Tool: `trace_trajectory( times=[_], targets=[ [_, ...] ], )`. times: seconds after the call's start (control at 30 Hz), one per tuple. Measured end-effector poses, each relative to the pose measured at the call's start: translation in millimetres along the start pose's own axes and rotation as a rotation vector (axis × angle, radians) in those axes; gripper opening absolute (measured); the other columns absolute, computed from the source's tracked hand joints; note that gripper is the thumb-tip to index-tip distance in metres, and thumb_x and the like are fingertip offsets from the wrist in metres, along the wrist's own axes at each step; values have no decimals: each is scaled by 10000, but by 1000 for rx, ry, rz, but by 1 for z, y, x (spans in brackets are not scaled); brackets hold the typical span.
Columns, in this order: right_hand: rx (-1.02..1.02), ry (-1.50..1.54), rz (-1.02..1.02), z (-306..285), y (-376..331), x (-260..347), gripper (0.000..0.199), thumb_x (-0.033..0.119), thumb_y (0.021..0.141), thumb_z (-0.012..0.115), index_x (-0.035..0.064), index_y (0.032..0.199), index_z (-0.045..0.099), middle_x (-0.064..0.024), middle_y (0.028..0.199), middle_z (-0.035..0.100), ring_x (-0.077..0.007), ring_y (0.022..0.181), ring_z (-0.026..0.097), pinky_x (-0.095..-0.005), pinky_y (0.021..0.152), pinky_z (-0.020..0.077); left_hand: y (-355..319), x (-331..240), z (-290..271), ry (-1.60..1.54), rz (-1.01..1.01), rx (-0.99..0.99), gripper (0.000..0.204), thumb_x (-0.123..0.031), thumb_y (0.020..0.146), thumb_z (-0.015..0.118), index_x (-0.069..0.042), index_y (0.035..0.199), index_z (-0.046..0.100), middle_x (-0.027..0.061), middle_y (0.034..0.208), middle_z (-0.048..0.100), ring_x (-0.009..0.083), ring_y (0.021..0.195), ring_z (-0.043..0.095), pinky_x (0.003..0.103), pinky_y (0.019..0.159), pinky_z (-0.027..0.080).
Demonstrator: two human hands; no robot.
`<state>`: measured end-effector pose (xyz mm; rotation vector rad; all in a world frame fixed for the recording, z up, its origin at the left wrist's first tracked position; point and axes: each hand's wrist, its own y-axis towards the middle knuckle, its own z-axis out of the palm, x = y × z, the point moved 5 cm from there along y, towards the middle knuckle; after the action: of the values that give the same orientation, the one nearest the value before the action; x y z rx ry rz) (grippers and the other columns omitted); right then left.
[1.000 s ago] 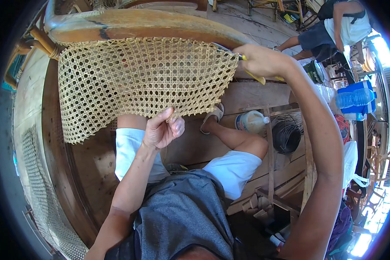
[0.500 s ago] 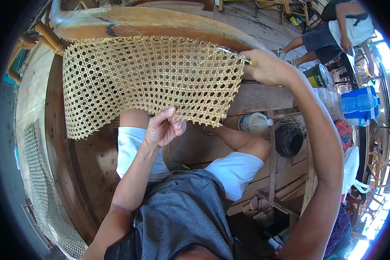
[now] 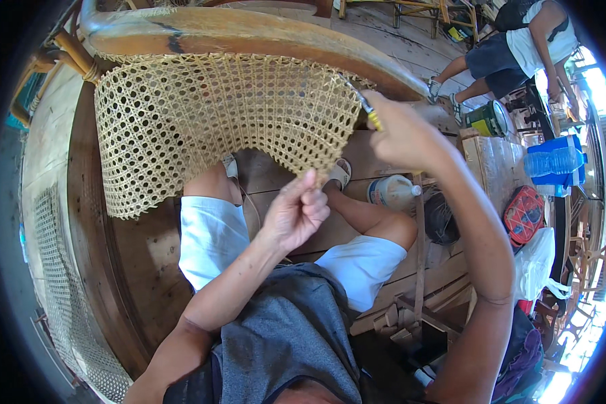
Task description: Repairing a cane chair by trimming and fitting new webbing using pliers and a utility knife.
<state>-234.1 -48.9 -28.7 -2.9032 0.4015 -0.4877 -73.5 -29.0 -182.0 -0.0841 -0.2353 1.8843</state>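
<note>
Pinching cane mesh [image 3: 222, 101] near lower right corner, left hand [image 3: 296, 212] has shifted rightward; right hand [image 3: 402, 135], blurred, has grip closed around yellow-handled tool [image 3: 374, 120], tip at mesh's upper right edge; mesh spans alongside curved wooden rail [image 3: 249, 28], over left knee [image 3: 210, 184]; corner drawn inward, likely steadying edge for tool.

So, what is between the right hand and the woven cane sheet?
The head view shows a yellow-handled tool: the right hand grips it, and its metal part overlaps the right edge of the woven cane sheet.
</note>
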Motion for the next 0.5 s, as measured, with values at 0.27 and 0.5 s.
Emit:
trace_trajectory(
  times=[0.27, 0.5],
  targets=[
    [453, 79, 122, -31, 5, -40, 238, 145, 711, 590, 36, 914, 530, -36, 780, 550, -162, 760, 534, -308, 684, 431, -23, -39, 8, 91, 120, 3, 211, -180, 966, 502, 13, 914, 572, -50, 540, 415, 60, 470, 390, 216, 455, 334],
    [400, -8, 15, -29, 38, -6, 308, 271, 798, 591, -3, 938, 565, -104, 773, 586, -245, 774, 582, -376, 715, 453, -26, -39, 12, 128, 131, 25, 202, -176, 965, 505, 5, 907, 575, -48, 541, 417, 63, 475, 396, 214, 460, 338]
  ],
)
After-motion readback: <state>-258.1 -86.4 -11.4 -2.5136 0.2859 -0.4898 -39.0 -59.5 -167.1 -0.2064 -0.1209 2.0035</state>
